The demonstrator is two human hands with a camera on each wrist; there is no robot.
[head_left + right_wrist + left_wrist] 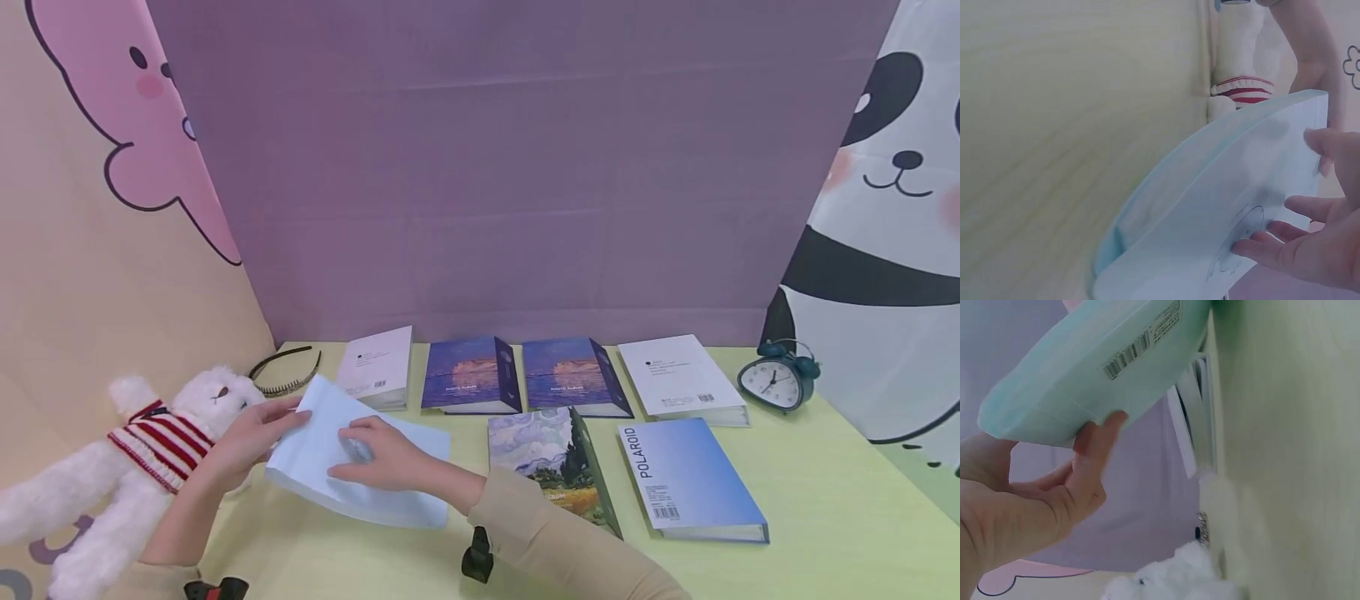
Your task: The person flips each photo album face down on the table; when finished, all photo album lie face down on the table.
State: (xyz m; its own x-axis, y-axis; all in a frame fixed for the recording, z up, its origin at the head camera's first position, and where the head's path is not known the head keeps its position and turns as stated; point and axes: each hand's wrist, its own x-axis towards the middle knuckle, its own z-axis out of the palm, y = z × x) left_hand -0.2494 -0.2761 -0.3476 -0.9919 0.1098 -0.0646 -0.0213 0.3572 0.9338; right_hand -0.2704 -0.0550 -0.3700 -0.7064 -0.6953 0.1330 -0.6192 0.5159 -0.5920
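A pale blue, soft flat pack (315, 442) is held tilted above the front left of the table. My left hand (247, 437) grips its left edge; in the left wrist view, fingers (1097, 440) bear on the underside, which carries a barcode (1127, 355). On the pack's upper face rests my right hand (386, 458), fingers spread and slightly bent. The right wrist view has these fingertips (1247, 245) over a round printed mark (1250, 219), which they partly cover. A white plush bear (210, 400) in a red-striped top lies beside my left hand.
Behind the pack stand a white album (378, 367), two purple-blue albums (461, 367) and another white album (678, 375). A landscape-covered album (532, 450) and a blue Polaroid album (693, 475) lie nearer. A headband (288, 386) is back left, an alarm clock (776, 379) far right.
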